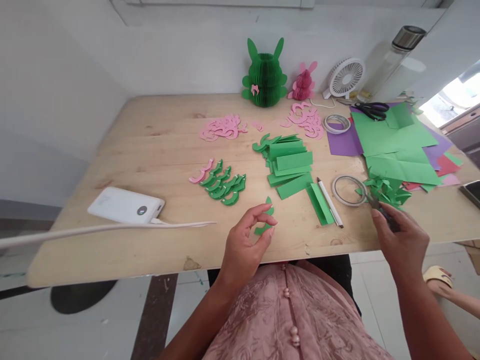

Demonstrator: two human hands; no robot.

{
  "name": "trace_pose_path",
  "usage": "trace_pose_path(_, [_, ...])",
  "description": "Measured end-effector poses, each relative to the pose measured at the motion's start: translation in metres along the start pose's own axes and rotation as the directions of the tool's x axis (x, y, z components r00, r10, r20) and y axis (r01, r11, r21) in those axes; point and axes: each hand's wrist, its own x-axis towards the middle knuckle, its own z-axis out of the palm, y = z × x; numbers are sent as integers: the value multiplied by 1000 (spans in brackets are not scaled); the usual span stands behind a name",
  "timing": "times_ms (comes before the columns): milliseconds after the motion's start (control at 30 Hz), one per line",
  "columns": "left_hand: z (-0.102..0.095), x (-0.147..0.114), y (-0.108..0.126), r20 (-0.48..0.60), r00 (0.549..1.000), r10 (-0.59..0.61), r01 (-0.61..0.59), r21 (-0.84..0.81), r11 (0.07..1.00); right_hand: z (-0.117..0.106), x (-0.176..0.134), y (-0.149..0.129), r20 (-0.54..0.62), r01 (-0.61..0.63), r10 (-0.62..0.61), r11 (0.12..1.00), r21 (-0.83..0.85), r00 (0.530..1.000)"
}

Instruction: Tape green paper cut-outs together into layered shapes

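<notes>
My left hand (245, 240) hovers at the table's front edge, thumb and fingers curved but apart. Just under its fingertips is a curved green paper cut-out (269, 212), partly hidden by the fingers. My right hand (403, 237) is closed round dark-handled scissors (390, 219), mostly covered by the fingers. Their tip points at a heap of green paper scraps (388, 191) and a tape roll (349, 204). Between the hands lie a folded green strip (320, 204) and a white marker (330, 202). A pile of curved green cut-outs (221, 185) rests left of my left hand.
Folded green strips (294, 162) lie mid-table, with pink cut-outs (225, 127) behind. Green (265, 80) and pink (303, 82) paper rabbits, a small fan (345, 77) and a bottle (390, 65) line the wall. A power bank (125, 205) with cable is left; coloured sheets (393, 132) are right.
</notes>
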Motion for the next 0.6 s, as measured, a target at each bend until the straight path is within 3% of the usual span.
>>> trace_pose_path(233, [-2, -9, -2, -79, 995, -57, 53, -47, 997, 21, 16, 39, -188, 83, -124, 973, -214, 974])
trace_pose_path(400, [-4, -13, -2, -102, 992, -70, 64, -63, 996, 25, 25, 44, -134, 200, -262, 913, -356, 956])
trace_pose_path(600, [-6, -14, 0, -158, 983, -96, 82, -96, 992, 31, 31, 52, -81, 184, -219, 934, -306, 972])
